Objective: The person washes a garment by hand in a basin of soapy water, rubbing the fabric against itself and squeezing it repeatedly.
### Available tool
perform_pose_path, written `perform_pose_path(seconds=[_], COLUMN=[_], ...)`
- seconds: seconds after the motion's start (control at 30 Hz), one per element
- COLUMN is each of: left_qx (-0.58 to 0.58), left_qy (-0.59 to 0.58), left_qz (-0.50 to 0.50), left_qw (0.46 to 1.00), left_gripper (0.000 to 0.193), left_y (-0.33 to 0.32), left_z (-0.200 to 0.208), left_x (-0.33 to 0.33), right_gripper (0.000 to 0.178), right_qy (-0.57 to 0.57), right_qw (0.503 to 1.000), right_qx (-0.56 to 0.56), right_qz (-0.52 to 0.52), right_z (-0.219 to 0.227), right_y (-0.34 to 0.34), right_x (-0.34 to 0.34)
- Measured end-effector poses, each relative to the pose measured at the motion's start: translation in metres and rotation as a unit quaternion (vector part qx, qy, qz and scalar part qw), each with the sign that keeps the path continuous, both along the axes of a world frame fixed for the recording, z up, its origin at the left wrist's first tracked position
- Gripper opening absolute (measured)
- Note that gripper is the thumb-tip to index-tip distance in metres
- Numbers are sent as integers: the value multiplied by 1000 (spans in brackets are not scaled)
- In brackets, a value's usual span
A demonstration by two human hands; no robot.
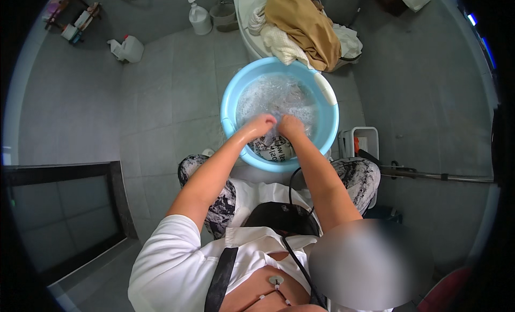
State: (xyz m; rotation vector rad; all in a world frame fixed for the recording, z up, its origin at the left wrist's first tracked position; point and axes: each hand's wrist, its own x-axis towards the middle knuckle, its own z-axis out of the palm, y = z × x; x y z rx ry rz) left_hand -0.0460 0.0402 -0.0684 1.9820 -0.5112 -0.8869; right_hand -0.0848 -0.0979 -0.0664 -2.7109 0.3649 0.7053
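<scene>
A light blue round basin [227,105] stands on the floor before my knees, holding foamy water [276,94]. Above its near half, my left hand [261,125] and my right hand [291,126] are close together, both with fingers curled in. Between and below them hangs a wet cloth [272,136], pinched by both hands; its exact kind is hard to make out. White fabric with black printing [276,151] lies bunched at the near side of the basin. My left forearm looks wet.
Beyond the basin, a tan garment [303,22] and a cream knit [281,43] are piled on a white fixture [244,6]. A pump bottle [199,18], a small bucket [224,17] and a white jug [129,49] stand far left. A white bin [370,135] is at right, near a metal pole [440,176].
</scene>
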Motion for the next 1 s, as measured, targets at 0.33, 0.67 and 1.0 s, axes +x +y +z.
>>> perform_pose_path(seconds=[0.33, 0.67, 1.0], left_qx=[-250, -411, -384], left_qy=[329, 462, 490], left_qz=[421, 279, 348], left_qw=[807, 735, 701], left_gripper=[39, 44, 27], left_y=[-23, -23, -30], left_z=[6, 92, 41], left_x=[11, 14, 4], right_gripper=[32, 56, 23], right_qy=[-77, -358, -394], right_qw=[986, 899, 890], right_qx=[117, 252, 195], right_qz=[-85, -11, -121], right_z=[28, 127, 89], right_y=[-9, 40, 45], right_x=[10, -51, -11])
